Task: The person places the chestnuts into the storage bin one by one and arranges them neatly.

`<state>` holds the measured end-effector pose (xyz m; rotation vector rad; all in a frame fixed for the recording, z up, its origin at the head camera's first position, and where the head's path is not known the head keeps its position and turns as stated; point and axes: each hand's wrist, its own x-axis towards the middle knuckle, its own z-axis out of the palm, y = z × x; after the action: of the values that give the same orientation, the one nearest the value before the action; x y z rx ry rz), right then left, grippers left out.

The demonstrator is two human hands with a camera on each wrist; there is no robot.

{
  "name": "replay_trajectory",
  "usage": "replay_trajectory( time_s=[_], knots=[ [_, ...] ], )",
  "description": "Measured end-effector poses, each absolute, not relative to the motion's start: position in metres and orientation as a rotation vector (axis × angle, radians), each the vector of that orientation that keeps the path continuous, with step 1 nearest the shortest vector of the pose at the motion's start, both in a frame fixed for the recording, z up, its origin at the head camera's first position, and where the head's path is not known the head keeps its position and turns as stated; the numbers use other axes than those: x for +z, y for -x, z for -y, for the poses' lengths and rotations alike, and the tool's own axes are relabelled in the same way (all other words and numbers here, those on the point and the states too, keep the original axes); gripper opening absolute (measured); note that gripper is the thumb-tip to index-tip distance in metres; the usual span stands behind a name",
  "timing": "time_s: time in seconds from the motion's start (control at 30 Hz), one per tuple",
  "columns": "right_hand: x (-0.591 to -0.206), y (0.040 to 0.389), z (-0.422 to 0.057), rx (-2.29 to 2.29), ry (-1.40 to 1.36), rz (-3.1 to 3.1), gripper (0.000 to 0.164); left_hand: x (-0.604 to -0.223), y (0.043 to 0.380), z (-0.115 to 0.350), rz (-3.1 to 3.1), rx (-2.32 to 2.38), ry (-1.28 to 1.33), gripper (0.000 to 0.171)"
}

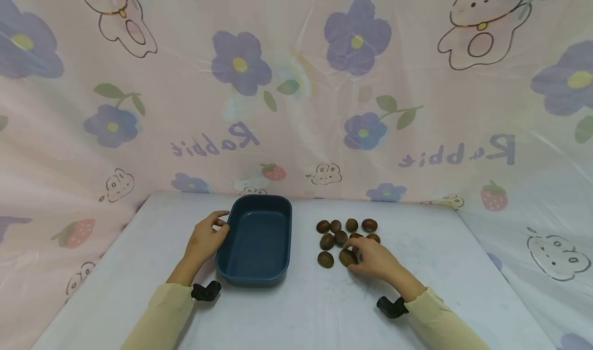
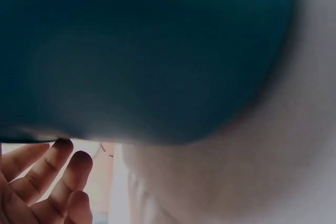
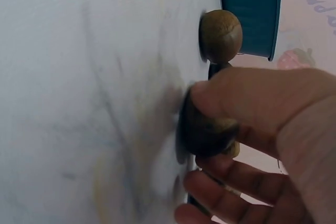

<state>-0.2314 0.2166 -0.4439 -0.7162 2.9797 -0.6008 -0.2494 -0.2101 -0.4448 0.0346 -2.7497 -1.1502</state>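
Observation:
A dark blue rectangular dish (image 1: 255,242) stands on the table left of centre. Beside its left wall is my left hand (image 1: 207,239), fingertips right at the rim and fingers loosely bent. To the right, my right hand (image 1: 377,260) pinches one brown chestnut (image 3: 207,132) between thumb and fingers, low over the tabletop. Several other chestnuts (image 1: 327,241) lie grouped around and behind that hand, some partly hidden by it. A single chestnut (image 3: 221,36) sits between the pinched one and the dish in the right wrist view.
The white tabletop (image 1: 301,319) reaches back to a hanging pink cloth (image 1: 296,92) printed with flowers and rabbits. Black wrist mounts (image 1: 392,307) sit at both cuffs. A gap of bare table lies between the dish and the chestnuts.

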Motion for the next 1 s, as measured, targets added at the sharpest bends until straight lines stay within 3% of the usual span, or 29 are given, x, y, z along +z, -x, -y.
replay_trajectory(
  time_s=[0.4, 1.0],
  knots=[
    [-0.4465, 0.2340, -0.2167, -0.714, 0.654, -2.937, 0.034, -0.4472, 0.2506, 0.2074, 2.746, -1.110, -0.055, 0.042],
    [-0.4416, 0.2336, -0.2100, -0.812, 0.691, -2.984, 0.037, -0.4493, 0.2504, 0.2069, 2.761, -1.134, -0.067, 0.044]
  ],
)
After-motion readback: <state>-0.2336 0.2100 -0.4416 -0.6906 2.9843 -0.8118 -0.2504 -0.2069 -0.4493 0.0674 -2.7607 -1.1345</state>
